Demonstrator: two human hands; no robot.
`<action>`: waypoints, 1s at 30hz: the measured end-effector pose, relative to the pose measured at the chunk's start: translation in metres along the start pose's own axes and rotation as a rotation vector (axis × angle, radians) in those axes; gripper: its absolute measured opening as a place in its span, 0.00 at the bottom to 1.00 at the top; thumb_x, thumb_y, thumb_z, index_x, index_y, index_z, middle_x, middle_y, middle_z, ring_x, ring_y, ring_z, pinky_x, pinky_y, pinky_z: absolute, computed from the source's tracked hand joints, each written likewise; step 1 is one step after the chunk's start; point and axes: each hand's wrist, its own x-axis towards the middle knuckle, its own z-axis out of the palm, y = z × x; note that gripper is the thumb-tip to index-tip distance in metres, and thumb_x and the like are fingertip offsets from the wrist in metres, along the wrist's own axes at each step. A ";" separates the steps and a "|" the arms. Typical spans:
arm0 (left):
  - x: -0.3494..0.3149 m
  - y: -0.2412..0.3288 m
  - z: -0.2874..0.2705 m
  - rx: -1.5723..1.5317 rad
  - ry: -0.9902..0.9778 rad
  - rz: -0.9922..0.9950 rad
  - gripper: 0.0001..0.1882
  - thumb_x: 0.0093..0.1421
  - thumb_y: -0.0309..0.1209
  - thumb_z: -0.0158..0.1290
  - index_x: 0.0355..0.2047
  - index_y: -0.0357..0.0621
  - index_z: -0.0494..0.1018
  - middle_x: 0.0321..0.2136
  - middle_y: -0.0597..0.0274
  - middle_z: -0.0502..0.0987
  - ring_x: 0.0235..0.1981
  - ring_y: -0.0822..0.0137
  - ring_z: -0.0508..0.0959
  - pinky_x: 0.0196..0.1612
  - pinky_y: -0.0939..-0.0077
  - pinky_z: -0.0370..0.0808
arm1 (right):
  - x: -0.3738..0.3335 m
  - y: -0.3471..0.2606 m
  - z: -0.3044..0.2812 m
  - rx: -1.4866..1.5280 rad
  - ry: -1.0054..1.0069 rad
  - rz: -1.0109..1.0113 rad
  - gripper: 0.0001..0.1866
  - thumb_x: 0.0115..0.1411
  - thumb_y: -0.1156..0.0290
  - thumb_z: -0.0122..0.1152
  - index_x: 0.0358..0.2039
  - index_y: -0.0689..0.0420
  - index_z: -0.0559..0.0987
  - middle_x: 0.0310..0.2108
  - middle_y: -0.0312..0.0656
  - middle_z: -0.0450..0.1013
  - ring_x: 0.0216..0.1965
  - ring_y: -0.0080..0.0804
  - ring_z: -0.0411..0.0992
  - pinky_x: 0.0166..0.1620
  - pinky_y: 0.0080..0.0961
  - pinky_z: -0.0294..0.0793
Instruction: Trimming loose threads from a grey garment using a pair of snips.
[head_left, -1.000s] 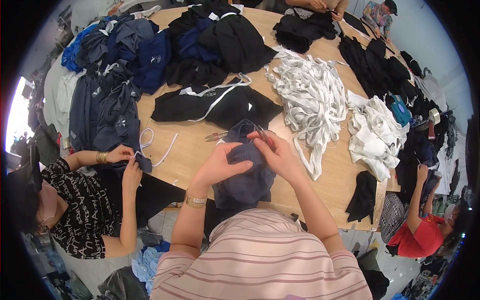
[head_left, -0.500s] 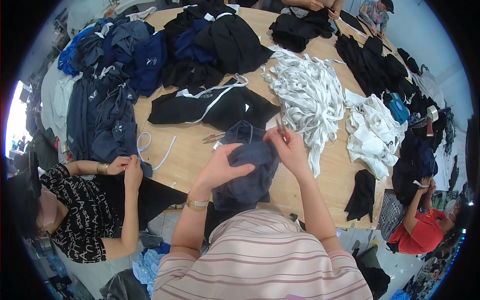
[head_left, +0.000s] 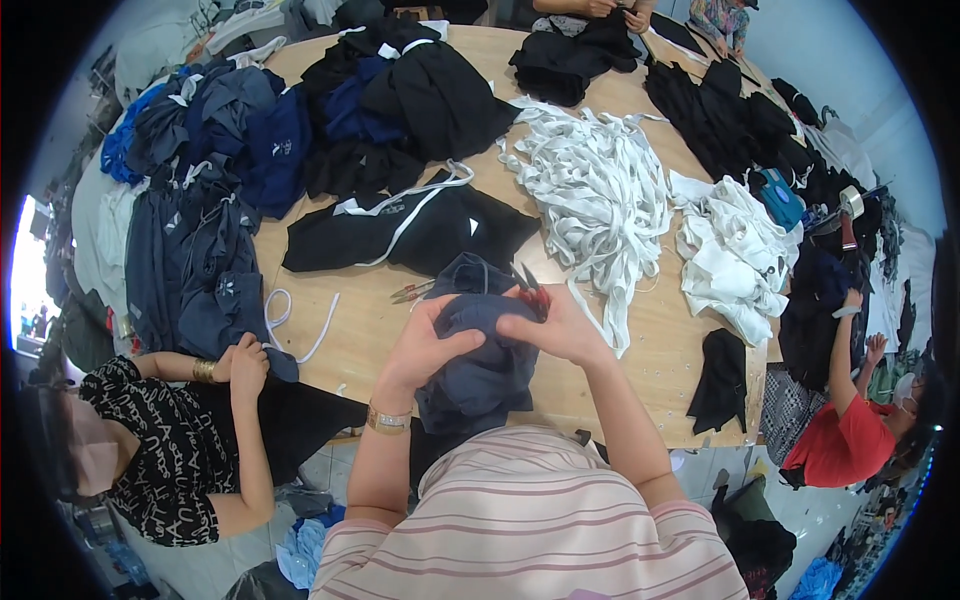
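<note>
A dark blue-grey garment [head_left: 470,385], probably trousers with a gathered waistband, is bunched up between my two hands at the near edge of the table. My left hand [head_left: 425,345] grips its left side, the thumb lying over the cloth. At its right side, my right hand [head_left: 568,328] presses a thumb on the fabric and also holds small scissors [head_left: 532,290] with red handles, blades pointing up and away. The fingers behind the cloth are hidden. Just beyond my left hand, another small pair of scissors [head_left: 410,291] lies on the wood.
Beyond the garment lies a black piece [head_left: 400,235] with a white drawstring. Heaps of white tape [head_left: 600,190] and white cloth [head_left: 738,255] are at right. Dark clothes [head_left: 190,260] pile up at left. A co-worker in a black patterned top [head_left: 150,450] sits close at left; others work around the table.
My right hand has moved from the garment's far right edge nearer to my left hand, its thumb now over the cloth. The scissors have swung upright. The view has shifted slightly.
</note>
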 end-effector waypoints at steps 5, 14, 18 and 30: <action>0.000 0.004 0.002 0.064 -0.017 -0.003 0.18 0.47 0.22 0.58 0.40 0.31 0.71 0.34 0.63 0.76 0.35 0.75 0.74 0.41 0.81 0.71 | -0.001 -0.004 -0.023 -0.116 -0.122 0.011 0.20 0.44 0.58 0.70 0.27 0.61 0.76 0.19 0.30 0.67 0.22 0.17 0.61 0.26 0.16 0.62; -0.009 0.014 0.016 0.152 -0.080 0.016 0.19 0.48 0.26 0.60 0.41 0.31 0.71 0.34 0.63 0.76 0.35 0.77 0.73 0.39 0.83 0.71 | -0.008 -0.012 -0.043 -0.112 0.124 0.063 0.18 0.46 0.59 0.69 0.25 0.60 0.75 0.16 0.28 0.66 0.20 0.12 0.62 0.23 0.14 0.60; -0.012 0.011 0.019 0.079 -0.021 -0.027 0.19 0.49 0.26 0.61 0.40 0.31 0.72 0.34 0.62 0.76 0.34 0.77 0.74 0.38 0.84 0.71 | -0.007 -0.010 -0.041 0.017 0.124 -0.014 0.15 0.48 0.63 0.69 0.24 0.61 0.76 0.18 0.29 0.69 0.21 0.13 0.63 0.24 0.14 0.61; -0.010 0.009 0.028 -0.245 -0.086 0.063 0.17 0.50 0.23 0.59 0.40 0.32 0.72 0.32 0.62 0.77 0.31 0.76 0.75 0.37 0.84 0.72 | 0.002 0.013 -0.008 0.224 0.228 -0.040 0.10 0.51 0.67 0.65 0.26 0.60 0.76 0.20 0.29 0.71 0.21 0.13 0.65 0.23 0.13 0.62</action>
